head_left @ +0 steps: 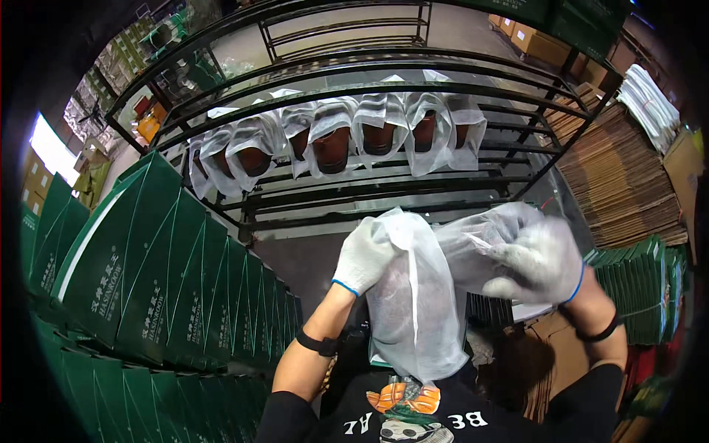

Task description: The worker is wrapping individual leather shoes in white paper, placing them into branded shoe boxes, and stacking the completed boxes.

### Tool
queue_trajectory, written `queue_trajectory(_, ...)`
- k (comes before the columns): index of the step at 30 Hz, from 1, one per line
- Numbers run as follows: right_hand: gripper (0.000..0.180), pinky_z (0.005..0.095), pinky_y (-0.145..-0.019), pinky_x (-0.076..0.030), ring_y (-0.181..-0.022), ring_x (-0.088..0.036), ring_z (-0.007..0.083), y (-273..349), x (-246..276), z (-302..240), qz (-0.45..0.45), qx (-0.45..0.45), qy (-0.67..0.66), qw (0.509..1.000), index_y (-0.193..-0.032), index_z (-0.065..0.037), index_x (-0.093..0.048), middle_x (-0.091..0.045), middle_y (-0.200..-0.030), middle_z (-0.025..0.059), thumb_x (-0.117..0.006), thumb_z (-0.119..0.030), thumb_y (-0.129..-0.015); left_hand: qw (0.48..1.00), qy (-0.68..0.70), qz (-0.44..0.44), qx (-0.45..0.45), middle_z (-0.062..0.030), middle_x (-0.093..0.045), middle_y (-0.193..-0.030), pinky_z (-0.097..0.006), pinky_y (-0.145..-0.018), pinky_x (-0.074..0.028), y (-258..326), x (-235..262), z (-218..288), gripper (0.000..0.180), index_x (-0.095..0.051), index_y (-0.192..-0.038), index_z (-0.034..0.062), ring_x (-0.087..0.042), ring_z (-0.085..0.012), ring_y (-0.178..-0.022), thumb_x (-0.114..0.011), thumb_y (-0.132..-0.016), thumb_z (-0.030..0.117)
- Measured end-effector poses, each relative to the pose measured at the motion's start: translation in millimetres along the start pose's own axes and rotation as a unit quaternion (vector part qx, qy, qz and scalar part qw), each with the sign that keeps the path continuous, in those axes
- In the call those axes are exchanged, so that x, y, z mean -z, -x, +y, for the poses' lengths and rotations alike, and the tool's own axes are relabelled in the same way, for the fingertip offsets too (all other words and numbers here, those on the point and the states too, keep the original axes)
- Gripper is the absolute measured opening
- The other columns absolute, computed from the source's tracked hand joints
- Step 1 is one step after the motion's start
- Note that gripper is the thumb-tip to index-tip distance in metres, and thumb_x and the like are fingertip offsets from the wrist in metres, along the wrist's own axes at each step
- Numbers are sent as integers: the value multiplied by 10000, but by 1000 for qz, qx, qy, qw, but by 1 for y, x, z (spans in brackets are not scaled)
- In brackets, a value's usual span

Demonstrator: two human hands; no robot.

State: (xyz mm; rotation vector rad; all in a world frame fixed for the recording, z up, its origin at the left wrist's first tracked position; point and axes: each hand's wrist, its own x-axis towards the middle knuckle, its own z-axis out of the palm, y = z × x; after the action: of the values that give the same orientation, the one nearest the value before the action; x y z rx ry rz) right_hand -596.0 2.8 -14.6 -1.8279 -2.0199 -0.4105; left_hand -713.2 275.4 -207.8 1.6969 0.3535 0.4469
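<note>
My left hand [367,257], in a white knit glove with a blue cuff, is closed on the top of a white see-through cloth bag [413,310]. The bag hangs in front of my chest, with a reddish-brown rounded thing showing faintly inside. My right hand [543,258], gloved alike and slightly blurred, has its fingers closed on a second stretch of thin white cloth [473,247]. Something dark shows through that cloth, and whether it joins the first bag cannot be told. Ahead, brown shoes [330,151] stand in a row, each partly covered by white cloth.
A black metal rack [369,87] with several rails carries the row. Dark green boxes [155,258] stand in long lines at my left. On the right are stacked flat cardboard sheets [620,177], white bundled material [648,103] and more green flat boxes [631,284].
</note>
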Motion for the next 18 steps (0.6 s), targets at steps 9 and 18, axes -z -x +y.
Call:
queue_trajectory(9,216,433,-757,-617,-837,-764,392,-110,-110,25,-455,17,-95,885,-946,-81,-850,-799,-909,159,-776,-274,-882,962,-270,16,24,-236,-609,-1410,-535,-1079,-535,0,-56,-79,580,-661,-1350,23,-587,-443,-1331,-814,-891,344)
queue_trajectory(18,355,444,-987,-539,-1078,-673,362,133,-201,38,285,-619,60,729,-1308,2,-703,-699,-1166,185,-721,-166,-996,928,-224,-70,-288,-299,-587,-1526,-524,-1217,-437,-3,-22,12,620,-595,-1481,-13,-574,-477,-1408,-738,-929,230)
